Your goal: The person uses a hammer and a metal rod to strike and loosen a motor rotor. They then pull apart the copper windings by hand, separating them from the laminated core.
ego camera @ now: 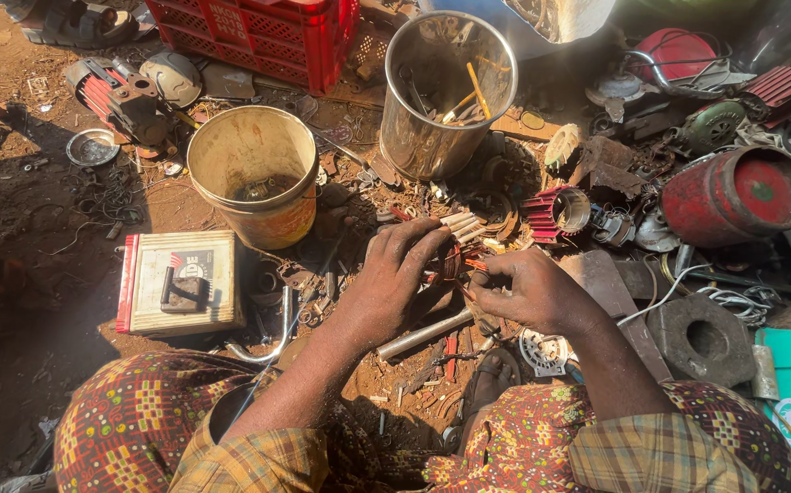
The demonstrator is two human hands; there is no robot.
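Together, left hand [402,265], right hand [525,285], gripping copper coil [451,263]

Bucket [254,173] left of steel can [441,91]

Both hands meet over a small copper-wound motor part [455,265], the left hand [395,274] and right hand [528,288] closed around it. Directly ahead of the grip, a yellow plastic bucket [254,173] and a steel drum [441,91] block the way, with only a narrow littered gap between them. Right of the grip, a red finned ring [555,215], a red cylinder [733,196] and a heavy iron ring [701,338] crowd the ground. Left of the grip, past a flat tin box [181,283], bare dirt floor [39,237] lies open.
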